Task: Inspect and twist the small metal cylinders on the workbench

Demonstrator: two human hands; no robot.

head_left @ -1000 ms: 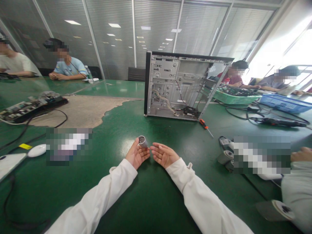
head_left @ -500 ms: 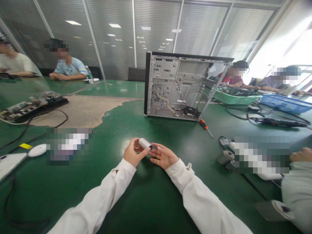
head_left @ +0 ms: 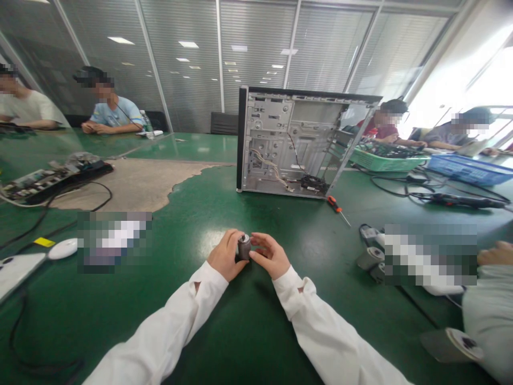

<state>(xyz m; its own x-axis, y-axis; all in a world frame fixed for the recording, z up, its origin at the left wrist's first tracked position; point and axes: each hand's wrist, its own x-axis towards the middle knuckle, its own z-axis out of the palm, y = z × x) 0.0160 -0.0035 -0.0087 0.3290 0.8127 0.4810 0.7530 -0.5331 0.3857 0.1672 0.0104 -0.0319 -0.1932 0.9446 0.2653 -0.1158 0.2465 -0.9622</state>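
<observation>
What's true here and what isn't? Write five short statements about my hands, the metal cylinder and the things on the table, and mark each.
1. The left hand holds the small metal cylinder. True.
2. The cylinder lies flat on its side. False: it is upright, one end facing up.
3. An orange-and-black screwdriver lies on the table. True.
4. The computer case is closed up. False: the computer case is open on the near side, showing wires.
5. The green basket is left of the blue basket in view. True.
</observation>
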